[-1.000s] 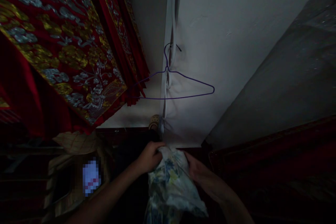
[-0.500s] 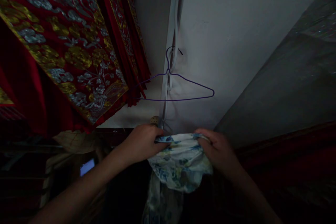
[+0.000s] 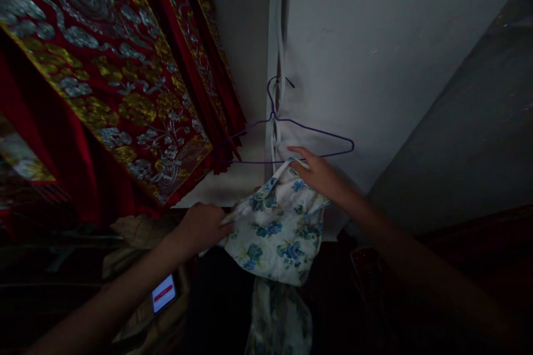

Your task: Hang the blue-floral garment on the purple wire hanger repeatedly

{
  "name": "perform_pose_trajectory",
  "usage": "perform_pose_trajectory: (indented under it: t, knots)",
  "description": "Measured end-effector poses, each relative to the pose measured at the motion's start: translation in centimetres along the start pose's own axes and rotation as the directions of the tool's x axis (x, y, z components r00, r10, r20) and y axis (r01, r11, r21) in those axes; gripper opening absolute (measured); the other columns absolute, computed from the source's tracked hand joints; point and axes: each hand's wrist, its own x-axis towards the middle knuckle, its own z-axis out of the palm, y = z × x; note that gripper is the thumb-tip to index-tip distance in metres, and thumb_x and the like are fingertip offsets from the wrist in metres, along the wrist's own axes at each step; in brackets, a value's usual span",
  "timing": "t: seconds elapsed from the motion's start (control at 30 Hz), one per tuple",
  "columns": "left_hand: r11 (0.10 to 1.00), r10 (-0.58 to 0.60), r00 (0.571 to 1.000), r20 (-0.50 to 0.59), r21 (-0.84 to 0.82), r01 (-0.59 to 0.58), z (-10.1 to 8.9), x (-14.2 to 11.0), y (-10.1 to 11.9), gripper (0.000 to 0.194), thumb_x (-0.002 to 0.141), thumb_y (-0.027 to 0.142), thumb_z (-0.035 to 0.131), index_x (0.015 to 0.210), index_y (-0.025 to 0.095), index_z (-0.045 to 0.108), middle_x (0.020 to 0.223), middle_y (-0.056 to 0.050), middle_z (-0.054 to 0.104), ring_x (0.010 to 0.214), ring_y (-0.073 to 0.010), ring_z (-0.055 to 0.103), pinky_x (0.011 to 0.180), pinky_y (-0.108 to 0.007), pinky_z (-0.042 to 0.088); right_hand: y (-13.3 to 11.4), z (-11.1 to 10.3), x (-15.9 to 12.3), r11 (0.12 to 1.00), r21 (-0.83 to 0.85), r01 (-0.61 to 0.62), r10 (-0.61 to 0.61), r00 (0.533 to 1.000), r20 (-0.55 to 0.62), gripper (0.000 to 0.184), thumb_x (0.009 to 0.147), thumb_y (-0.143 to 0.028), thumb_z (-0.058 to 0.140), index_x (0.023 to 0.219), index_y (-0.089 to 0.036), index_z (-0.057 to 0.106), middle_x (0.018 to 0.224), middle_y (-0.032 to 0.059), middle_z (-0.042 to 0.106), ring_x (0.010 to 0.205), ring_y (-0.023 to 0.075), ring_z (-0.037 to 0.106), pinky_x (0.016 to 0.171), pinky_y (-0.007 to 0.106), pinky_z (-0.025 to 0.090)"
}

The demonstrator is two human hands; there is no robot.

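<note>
A white cloth with blue flowers [image 3: 268, 227], perhaps a garment, hangs stretched between my two hands, its lower part trailing down in the dark. My left hand [image 3: 204, 224] is closed on its left edge. Higher up, my right hand [image 3: 318, 175] pinches the top edge between thumb and fingers, the index finger reaching out to the left. Just behind that hand is the bottom bar of a thin purple wire hanger [image 3: 328, 133], which hangs by its hook at the wall; I cannot tell whether cloth or fingers touch it. The hanger's left end overlaps dark red fabric.
Red hangings embroidered in gold and silver [image 3: 137, 100] fill the upper left. White cables [image 3: 280, 39] run down the pale wall [image 3: 353, 55]. A lit phone [image 3: 164, 293] lies at lower left on a wooden seat or stool. The lower area is very dark.
My right hand has risen with the cloth's edge to the hanger's bottom bar. My left hand has shifted left and slightly down, so the cloth is spread wider and slanted.
</note>
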Motion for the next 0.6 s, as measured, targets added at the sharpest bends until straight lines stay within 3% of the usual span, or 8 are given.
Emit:
perform_pose_trajectory:
  t: [0.1, 0.17, 0.23, 0.3, 0.37, 0.47, 0.53, 0.6]
  knots:
    - [0.998, -0.037, 0.995, 0.097, 0.046, 0.032, 0.3, 0.0, -0.1, 0.04, 0.08, 0.048, 0.065, 0.099, 0.014, 0.077, 0.102, -0.023, 0.076, 0.095, -0.041, 0.072, 0.084, -0.048, 0.052, 1.6, -0.9, 0.2, 0.994, -0.101, -0.03, 0.035, 0.998, 0.052, 0.038, 0.086, -0.052, 0.056, 0.067, -0.02, 0.062, 0.065, 0.0009, 0.059, 0.066, 0.018, 0.055, 0.064, 0.027, 0.042]
    - [0.998, -0.044, 0.99, 0.131, 0.051, 0.037, 0.0, 0.4, -0.5, 0.036, 0.079, 0.042, 0.066, 0.101, 0.014, 0.076, 0.102, -0.023, 0.076, 0.098, -0.0409, 0.072, 0.087, -0.05, 0.051, 1.7, -2.6, 0.1, 0.986, -0.154, -0.057, 0.065, 0.997, 0.051, 0.046, 0.087, -0.058, 0.055, 0.059, -0.02, 0.057, 0.057, -0.0008, 0.05, 0.06, 0.0161, 0.049, 0.057, 0.026, 0.035]
    - [0.998, -0.046, 0.996, 0.071, 0.034, 0.044, -0.4, 1.1, -0.9, 0.03, 0.084, 0.03, 0.058, 0.105, 0.016, 0.075, 0.103, -0.021, 0.075, 0.102, -0.0382, 0.07, 0.092, -0.05, 0.05, 1.1, -4.4, -0.3, 0.976, -0.212, -0.045, 0.051, 0.998, 0.022, 0.049, 0.088, -0.06, 0.056, 0.059, -0.02, 0.058, 0.055, -0.001, 0.048, 0.058, 0.0152, 0.047, 0.054, 0.026, 0.032]
    - [0.999, -0.041, 0.994, -0.106, -0.013, 0.039, -1.1, 1.9, -1.3, 0.032, 0.084, 0.018, 0.051, 0.108, 0.017, 0.072, 0.11, -0.019, 0.073, 0.114, -0.0361, 0.065, 0.099, -0.051, 0.047, 0.2, -5.7, -0.8, 0.967, -0.255, -0.022, 0.026, 1.0, 0.015, 0.05, 0.088, -0.06, 0.057, 0.058, -0.02, 0.058, 0.054, -0.001, 0.047, 0.056, 0.0147, 0.046, 0.054, 0.026, 0.032]
    - [0.996, 0.004, 0.944, -0.331, -0.085, -0.034, -1.8, 2.6, -1.5, 0.034, 0.079, 0.01, 0.051, 0.107, 0.017, 0.068, 0.124, -0.018, 0.068, 0.131, -0.0349, 0.052, 0.109, -0.051, 0.041, -0.6, -6.1, -1.1, 0.965, -0.261, -0.016, 0.021, 1.0, 0.014, 0.051, 0.088, -0.059, 0.057, 0.056, -0.02, 0.058, 0.054, -0.001, 0.047, 0.055, 0.0143, 0.045, 0.055, 0.027, 0.033]
    - [0.927, 0.099, 0.826, -0.555, -0.25, -0.279, -3.1, 3.6, -1.1, 0.026, 0.078, 0.009, 0.05, 0.1, 0.017, 0.061, 0.128, -0.015, 0.063, 0.137, -0.0319, 0.045, 0.113, -0.048, 0.038, -0.8, -5.5, -1.2, 0.982, -0.151, -0.112, 0.122, 0.991, 0.061, 0.05, 0.085, -0.061, 0.058, 0.056, -0.02, 0.059, 0.053, -0.0015, 0.047, 0.053, 0.0134, 0.044, 0.053, 0.027, 0.033]
    - [0.825, 0.051, 0.759, -0.649, -0.401, -0.398, -4.0, 4.2, -0.7, 0.021, 0.078, 0.012, 0.05, 0.097, 0.019, 0.058, 0.121, -0.013, 0.065, 0.127, -0.0291, 0.053, 0.107, -0.043, 0.043, -0.7, -4.7, -1.4, 0.981, -0.022, -0.192, 0.193, 0.972, 0.132, 0.048, 0.083, -0.061, 0.059, 0.06, -0.019, 0.061, 0.054, -0.0016, 0.05, 0.053, 0.0132, 0.046, 0.052, 0.026, 0.035]
    - [0.709, -0.092, 0.703, -0.705, -0.542, -0.451, -5.1, 5.0, -0.6, 0.024, 0.078, 0.016, 0.051, 0.1, 0.019, 0.057, 0.112, -0.009, 0.067, 0.111, -0.0251, 0.061, 0.096, -0.037, 0.048, -0.7, -4.3, -1.8, 0.978, 0.077, -0.192, 0.175, 0.966, 0.191, 0.04, 0.082, -0.056, 0.063, 0.065, -0.019, 0.064, 0.06, -0.0009, 0.057, 0.056, 0.0137, 0.051, 0.054, 0.025, 0.038]
